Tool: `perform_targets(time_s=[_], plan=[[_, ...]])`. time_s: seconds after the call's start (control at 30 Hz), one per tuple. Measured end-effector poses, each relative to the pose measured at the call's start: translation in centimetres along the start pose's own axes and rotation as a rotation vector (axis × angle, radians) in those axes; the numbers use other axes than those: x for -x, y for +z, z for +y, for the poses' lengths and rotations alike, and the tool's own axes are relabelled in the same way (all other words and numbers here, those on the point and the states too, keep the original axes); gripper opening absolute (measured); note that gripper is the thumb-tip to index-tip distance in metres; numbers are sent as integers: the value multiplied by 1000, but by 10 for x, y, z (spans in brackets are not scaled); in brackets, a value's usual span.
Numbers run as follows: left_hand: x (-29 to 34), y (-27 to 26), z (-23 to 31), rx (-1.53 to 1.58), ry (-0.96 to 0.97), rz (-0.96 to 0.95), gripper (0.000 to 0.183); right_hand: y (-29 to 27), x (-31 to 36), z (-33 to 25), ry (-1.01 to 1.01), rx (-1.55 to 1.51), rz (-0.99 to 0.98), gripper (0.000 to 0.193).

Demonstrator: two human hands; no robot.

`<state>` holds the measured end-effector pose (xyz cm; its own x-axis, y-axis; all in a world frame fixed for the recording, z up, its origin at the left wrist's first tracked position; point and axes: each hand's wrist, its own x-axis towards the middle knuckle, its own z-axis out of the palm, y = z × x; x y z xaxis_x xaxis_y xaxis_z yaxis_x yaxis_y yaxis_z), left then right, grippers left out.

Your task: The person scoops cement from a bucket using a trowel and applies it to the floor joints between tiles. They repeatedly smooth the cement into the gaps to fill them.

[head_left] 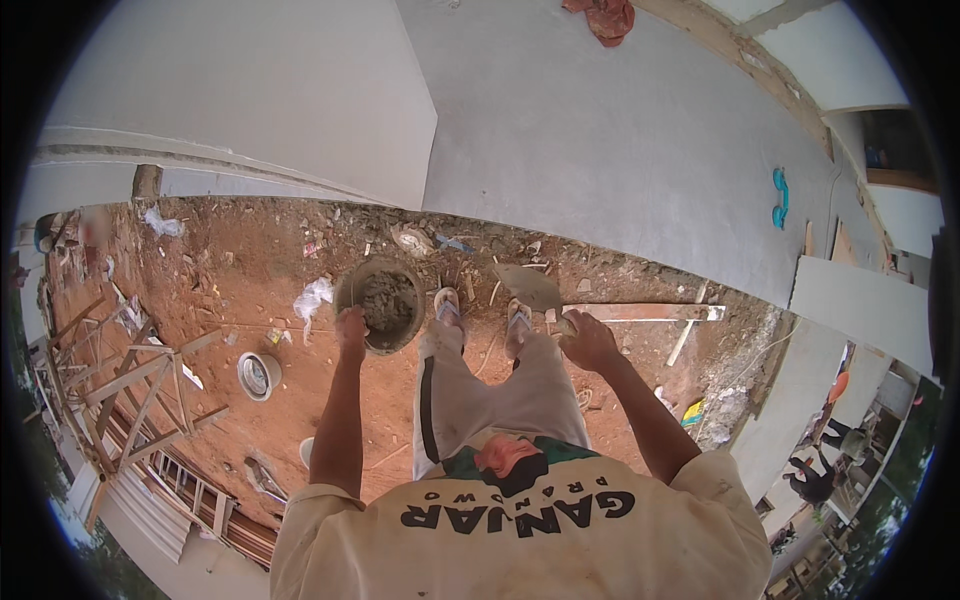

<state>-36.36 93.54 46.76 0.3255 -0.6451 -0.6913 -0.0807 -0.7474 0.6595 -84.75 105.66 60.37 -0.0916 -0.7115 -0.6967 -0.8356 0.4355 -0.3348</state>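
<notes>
Bucket (416,318) w/ mortar (390,297) gripped by L hand (351,331); R hand (590,343) clamped on 1 trowel (530,287).

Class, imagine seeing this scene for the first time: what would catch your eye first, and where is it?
Likely the bucket of grey mortar left of the left foot, gripped at its lower-left edge by the left hand. Next, the trowel in the right hand, its blade beside the right foot. A turquoise object stands out against the broad grey surface at upper right.
</notes>
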Motion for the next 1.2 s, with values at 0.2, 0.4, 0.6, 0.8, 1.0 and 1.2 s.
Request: perform_targets(time_s=[0.2,0.4,0.6,0.8,1.0,1.2], plan=[[-82,59,-60,42,75,-1,18,52,-135,25,-288,211,-41,58],[-171,105,-145,72,190,-40,24,135,-268,-11,-438,291,-153,52],[-260,120,-206,-211,446,254,34,241,-377,-36,-725,327,-54,40],[-310,89,-236,-419,489,639,48,290,-421,-56,-903,416,108,27],[-340,85,-296,-563,376,621,47,293,-418,-99,-958,571,181,26],[-331,96,-296,-597,504,518,34,343,-464,-139,-940,715,264,17]])
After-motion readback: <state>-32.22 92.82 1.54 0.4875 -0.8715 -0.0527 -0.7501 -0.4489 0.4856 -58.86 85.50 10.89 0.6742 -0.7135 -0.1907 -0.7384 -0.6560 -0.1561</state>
